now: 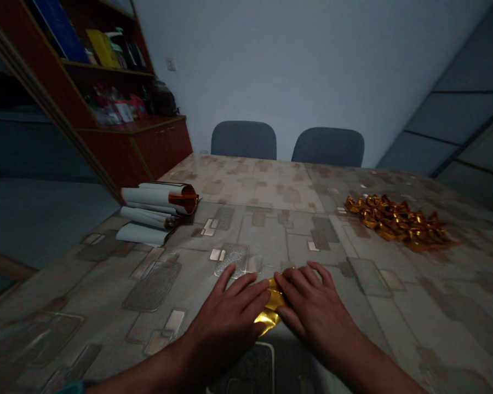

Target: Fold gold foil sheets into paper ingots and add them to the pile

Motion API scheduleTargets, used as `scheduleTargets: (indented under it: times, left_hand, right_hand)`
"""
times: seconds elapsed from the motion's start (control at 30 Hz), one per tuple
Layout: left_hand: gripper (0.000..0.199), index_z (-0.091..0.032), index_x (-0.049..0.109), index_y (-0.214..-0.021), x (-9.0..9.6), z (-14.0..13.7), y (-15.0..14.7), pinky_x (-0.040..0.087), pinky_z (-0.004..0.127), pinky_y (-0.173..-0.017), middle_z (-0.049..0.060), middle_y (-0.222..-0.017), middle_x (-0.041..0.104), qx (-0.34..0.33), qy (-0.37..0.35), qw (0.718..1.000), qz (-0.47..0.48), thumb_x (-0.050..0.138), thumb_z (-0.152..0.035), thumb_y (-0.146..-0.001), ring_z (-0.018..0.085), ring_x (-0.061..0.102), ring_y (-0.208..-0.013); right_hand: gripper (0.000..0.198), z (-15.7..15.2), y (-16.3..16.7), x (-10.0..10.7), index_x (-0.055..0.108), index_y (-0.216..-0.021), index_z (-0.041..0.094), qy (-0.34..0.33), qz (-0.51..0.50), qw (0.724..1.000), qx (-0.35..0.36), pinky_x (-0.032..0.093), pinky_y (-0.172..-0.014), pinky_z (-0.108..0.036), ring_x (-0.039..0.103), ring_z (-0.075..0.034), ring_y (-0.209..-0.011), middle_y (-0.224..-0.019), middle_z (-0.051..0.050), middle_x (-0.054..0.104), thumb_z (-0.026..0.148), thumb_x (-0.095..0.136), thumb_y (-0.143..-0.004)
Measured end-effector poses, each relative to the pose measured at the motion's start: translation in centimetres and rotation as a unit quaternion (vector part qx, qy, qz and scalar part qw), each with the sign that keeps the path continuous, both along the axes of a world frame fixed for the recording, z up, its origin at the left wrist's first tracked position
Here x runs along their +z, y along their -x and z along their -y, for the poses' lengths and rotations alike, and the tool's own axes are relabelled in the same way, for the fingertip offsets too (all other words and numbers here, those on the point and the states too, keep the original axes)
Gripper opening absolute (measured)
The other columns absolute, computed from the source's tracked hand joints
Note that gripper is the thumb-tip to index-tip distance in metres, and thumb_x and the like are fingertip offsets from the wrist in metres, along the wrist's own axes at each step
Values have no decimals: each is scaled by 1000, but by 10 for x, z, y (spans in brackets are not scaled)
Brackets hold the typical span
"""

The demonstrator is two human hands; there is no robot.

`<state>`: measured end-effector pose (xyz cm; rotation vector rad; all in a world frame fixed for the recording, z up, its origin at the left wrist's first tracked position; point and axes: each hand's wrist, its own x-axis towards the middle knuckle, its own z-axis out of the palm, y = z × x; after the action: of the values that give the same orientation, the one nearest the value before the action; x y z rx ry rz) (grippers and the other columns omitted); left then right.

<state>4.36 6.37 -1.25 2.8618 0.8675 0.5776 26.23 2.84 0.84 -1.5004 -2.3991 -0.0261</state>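
Pressing gold foil [276, 300] on bench [263, 235], well short of far edge | with left hand [230, 312], right hand [318, 306] fanned over opposite sides, likely for steadiness; pinching: cannot tell | pale-backed sheets [152, 197] near left edge, folded foil pieces [402, 221] toward far-right corner, seemingly within reach

reads as a home, probably a dining room; small office not ruled out. clock from the wearer, 12 = straight ahead. clues: broad table [279, 224] dead ahead under a patterned cover [394, 317], rounded rectangles all over. grey chair back [244, 140] at 12, second chair back [328, 146] toward 1, both at the far edge. red-brown cabinet [160, 148] at 10-11, open shelves [107, 68] crammed with mixed odds and ends. plain pale wall [312, 65] behind.
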Motion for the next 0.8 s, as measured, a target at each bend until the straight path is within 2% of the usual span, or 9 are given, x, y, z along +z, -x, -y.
scheduleTargets:
  times: [0.2, 0.3, 0.4, 0.47, 0.5, 0.6, 0.73, 0.8]
  left_hand:
    - [33, -23, 59, -127, -2, 0, 1, 20, 60, -115, 6, -136, 65, 7, 18, 1000, -3, 57, -35, -96, 30, 56, -125]
    - [30, -23, 62, -123, 3, -1, 0, 21, 60, -115, 7, -134, 66, 5, 28, 1000, -12, 57, -36, -96, 30, 55, -126]
    - [31, -25, 62, -124, 9, -2, 0, 22, 61, -115, 5, -135, 65, 3, 42, 999, -29, 58, -37, -95, 30, 55, -127]
    - [31, -25, 62, -123, 12, -2, 0, 23, 61, -115, 4, -135, 65, 4, 54, 998, -32, 59, -38, -95, 30, 55, -127]
    - [31, -25, 63, -123, 12, -2, 0, 23, 61, -115, 4, -135, 66, 4, 60, 998, -32, 60, -38, -94, 30, 55, -127]
    - [32, -23, 62, -121, 10, -1, 0, 22, 60, -116, 6, -134, 66, 17, 72, 997, -14, 60, -39, -94, 29, 54, -128]
    - [30, -22, 62, -118, 4, -2, 2, 21, 62, -115, 8, -133, 66, 19, 75, 997, 7, 60, -40, -93, 31, 54, -128]
    - [28, -22, 63, -115, 2, -3, 2, 21, 64, -115, 8, -135, 65, 12, 81, 997, 1, 61, -39, -93, 31, 53, -130]
  right_hand:
    - [26, -5, -19, -1, 65, -116, 15, -48, 24, 997, -62, 30, -103, -56, 59, -31, -99, -104, -10, 70, 29, 60, -95]
    - [27, -4, -21, 5, 64, -120, 16, -72, 0, 996, -57, 34, -100, -56, 59, -30, -97, -104, -11, 70, 27, 52, -98]
    - [31, 2, -12, 13, 61, -126, 16, -76, -51, 995, 27, 40, -95, -51, 58, -28, -97, -106, -12, 69, 24, 48, -99]
    - [27, 6, -4, 14, 63, -122, 18, -30, -63, 990, 126, 44, -89, -43, 58, -25, -92, -101, -8, 70, 27, 52, -100]
    - [22, 8, -1, 13, 66, -117, 19, -21, -65, 986, 150, 45, -86, -40, 58, -23, -89, -95, -6, 71, 27, 54, -99]
    - [18, 11, 1, 9, 71, -97, 22, -10, -46, 984, 169, 45, -85, -39, 58, -22, -84, -81, -3, 69, 21, 53, -99]
    - [18, 11, -11, 13, 70, -102, 23, 19, -18, 981, 194, 44, -84, -41, 58, -22, -85, -86, -4, 71, 20, 53, -98]
    - [17, 9, -17, 17, 71, -94, 23, 36, -23, 978, 204, 44, -81, -41, 57, -23, -83, -84, -4, 70, 24, 55, -98]
